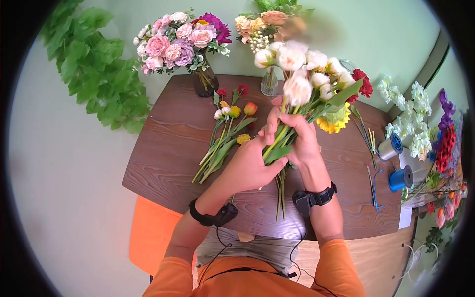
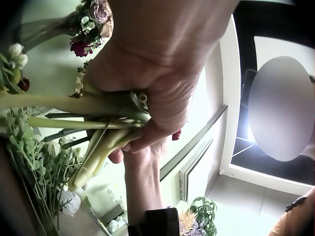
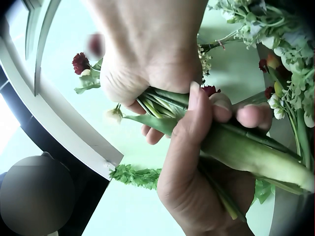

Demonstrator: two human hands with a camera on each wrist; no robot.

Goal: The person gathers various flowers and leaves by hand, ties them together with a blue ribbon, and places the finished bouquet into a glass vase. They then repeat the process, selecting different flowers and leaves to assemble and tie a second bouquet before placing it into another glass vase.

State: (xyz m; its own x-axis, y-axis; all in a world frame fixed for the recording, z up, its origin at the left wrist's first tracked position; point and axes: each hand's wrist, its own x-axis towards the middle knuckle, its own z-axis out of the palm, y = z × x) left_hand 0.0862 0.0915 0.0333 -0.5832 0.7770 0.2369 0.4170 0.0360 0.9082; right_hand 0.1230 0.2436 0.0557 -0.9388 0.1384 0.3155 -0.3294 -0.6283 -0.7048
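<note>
The bouquet of pale peonies (image 1: 298, 89) is over the desk (image 1: 158, 148), its slender stems (image 1: 280, 195) held in the curled grip of the right hand (image 1: 303, 136) and left hand (image 1: 250, 166). Apply light, even pressure to avoid creasing the smooth, broad leaves (image 1: 346, 95). Blooms appear round and ruffled; a textured glass vase (image 1: 269, 83) stands beyond.

Orange top (image 1: 237, 283), grey trousers (image 1: 271, 251), black wrist straps (image 1: 324, 196), boxy cameras (image 1: 228, 214), black cables (image 1: 305, 227).

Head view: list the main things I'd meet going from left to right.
Green leafy hanging garland → dark tinted glass vase → held bunch of white-and-pink blooms → round spool of blue cord → purple flower spike.
</note>
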